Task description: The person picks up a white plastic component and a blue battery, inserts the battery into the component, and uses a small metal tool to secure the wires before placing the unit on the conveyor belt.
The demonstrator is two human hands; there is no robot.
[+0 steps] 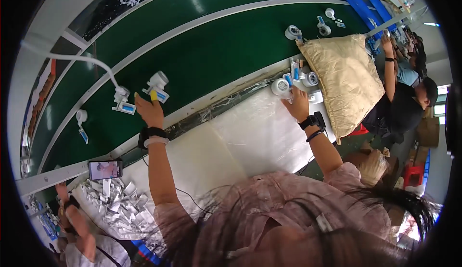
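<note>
Apparently partway through: white round-headed units lay on both sides of the worktop's (255,127) far edge.

Three blue-marked units sat on the green belt (216,50) beyond the left stretch of that edge, and a cluster including a vented unit (280,87) stood near the worktop's far right corner, beside a tan sack (344,84); which were finished could not be told. Loose white pieces (120,209) heaped at the worktop's left end looked unhandled. The left hand (150,113) was stretched over the belt, fingers partly spread at a blurred unit (158,80); whether it gripped could not be told. The right hand (299,104), forearm angled forward, had loosely bent fingers close by the vented unit, its hold unclear.
</note>
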